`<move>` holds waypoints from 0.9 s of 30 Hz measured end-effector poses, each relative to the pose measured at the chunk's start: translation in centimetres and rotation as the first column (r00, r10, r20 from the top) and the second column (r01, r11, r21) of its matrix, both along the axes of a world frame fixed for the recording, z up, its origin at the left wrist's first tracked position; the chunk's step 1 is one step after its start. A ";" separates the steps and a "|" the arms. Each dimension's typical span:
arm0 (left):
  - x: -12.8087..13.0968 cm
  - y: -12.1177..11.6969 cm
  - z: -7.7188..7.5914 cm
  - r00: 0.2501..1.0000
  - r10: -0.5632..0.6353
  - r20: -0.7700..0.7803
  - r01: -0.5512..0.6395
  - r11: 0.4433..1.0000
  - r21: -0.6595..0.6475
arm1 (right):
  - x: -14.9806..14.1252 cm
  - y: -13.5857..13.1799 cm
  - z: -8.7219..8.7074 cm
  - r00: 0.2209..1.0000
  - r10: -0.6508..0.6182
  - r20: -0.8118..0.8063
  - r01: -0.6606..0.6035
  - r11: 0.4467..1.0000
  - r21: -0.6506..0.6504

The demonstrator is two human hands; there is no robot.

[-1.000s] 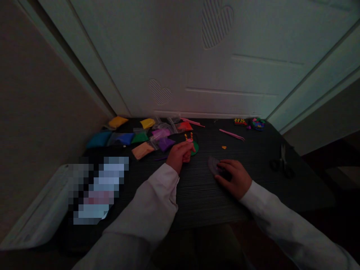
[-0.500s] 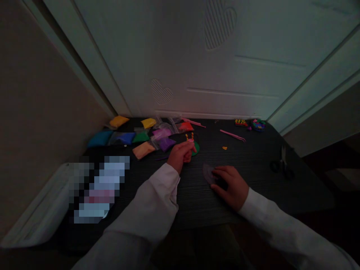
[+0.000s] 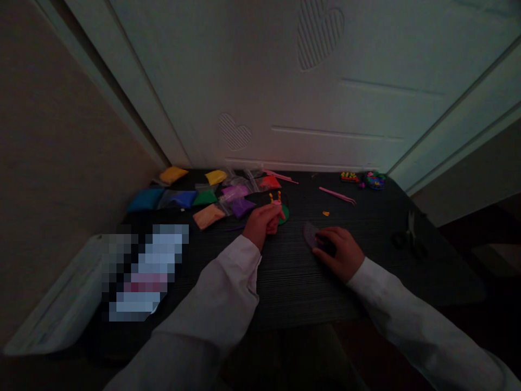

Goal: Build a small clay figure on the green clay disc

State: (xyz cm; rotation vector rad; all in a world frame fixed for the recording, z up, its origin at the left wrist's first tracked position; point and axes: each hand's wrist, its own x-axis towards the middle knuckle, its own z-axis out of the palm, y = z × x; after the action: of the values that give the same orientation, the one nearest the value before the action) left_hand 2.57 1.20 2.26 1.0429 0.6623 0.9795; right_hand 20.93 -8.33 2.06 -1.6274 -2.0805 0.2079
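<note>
My left hand [image 3: 264,221] is closed, its thumb and fingers pinched on a small pink clay piece [image 3: 277,202] with two thin orange stalks standing up from it. Just behind and right of those fingers, a flat green round piece [image 3: 284,215] lies on the table, partly covered by the hand. To the right, my right hand [image 3: 341,251] grips a thin translucent purplish disc [image 3: 310,234] at its near right edge. The disc is tilted close to the tabletop; whether it touches cannot be made out.
Bags of coloured clay [image 3: 209,216] spread along the back left. Pink tweezers [image 3: 337,195] and a small orange bit [image 3: 326,213] lie beyond my right hand. Scissors [image 3: 411,233] rest at the right, small colourful clay models [image 3: 374,180] at the back, a blurred-out screen [image 3: 148,274] at the left.
My right hand has moved a little away from me and to the right, carrying the translucent disc. My left hand stays in place with the pink clay piece.
</note>
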 end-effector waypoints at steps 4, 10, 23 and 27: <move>0.0 0.0 -0.1 1.000 -0.007 -0.005 0.007 1.000 0.004 | -0.4 -0.2 0.1 0.996 0.089 -0.008 -0.089 0.995 -0.044; 0.0 0.0 0.1 1.000 0.001 -0.012 -0.001 1.000 -0.007 | -0.3 -0.1 0.1 1.000 -0.003 -0.010 0.003 1.000 0.000; 0.0 0.1 -0.1 1.000 -0.003 -0.011 0.003 1.000 -0.013 | -0.1 0.4 -0.3 0.994 0.108 -0.014 -0.108 0.994 0.007; 0.0 0.1 -0.1 1.000 -0.003 -0.029 0.004 1.000 0.003 | -0.1 0.2 -0.4 0.998 0.055 -0.013 -0.055 0.998 0.036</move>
State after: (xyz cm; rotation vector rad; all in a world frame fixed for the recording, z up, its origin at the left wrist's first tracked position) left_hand 2.56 1.32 2.14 1.0628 0.6829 0.9642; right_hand 20.81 -8.10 1.69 -1.5449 -2.1087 0.1988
